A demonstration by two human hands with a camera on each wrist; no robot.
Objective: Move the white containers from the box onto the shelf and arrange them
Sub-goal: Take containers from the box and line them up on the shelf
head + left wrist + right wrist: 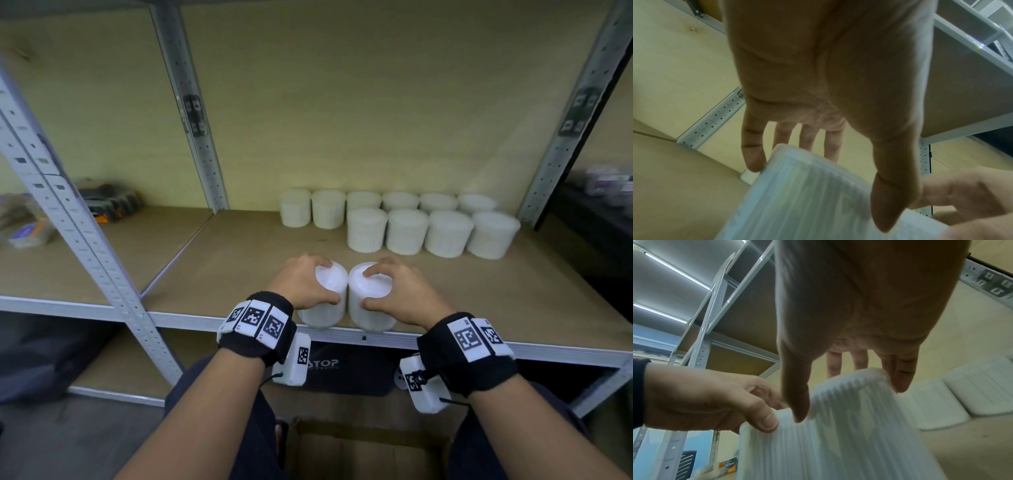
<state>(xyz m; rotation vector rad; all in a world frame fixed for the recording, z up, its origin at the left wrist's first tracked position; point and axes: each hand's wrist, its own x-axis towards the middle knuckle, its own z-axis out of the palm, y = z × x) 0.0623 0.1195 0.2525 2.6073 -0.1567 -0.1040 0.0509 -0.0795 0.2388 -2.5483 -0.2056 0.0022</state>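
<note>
Two white ribbed containers stand side by side at the front edge of the wooden shelf (239, 260). My left hand (301, 282) grips the left container (325, 308) from above, thumb at the front and fingers over the lid. My right hand (397, 291) holds the right container (368, 308) the same way. The wrist views show each hand's fingers curled over a lid rim: left hand (818, 97) on its container (807, 194), right hand (859, 321) on its container (849, 434). Several more white containers (407, 231) stand in two rows at the back right.
A grey metal upright (68, 219) stands at the left front, another upright (191, 113) at the back. Packaged goods (109, 202) lie on the neighbouring shelf bay to the left. An open cardboard box (366, 448) sits on the floor between my legs.
</note>
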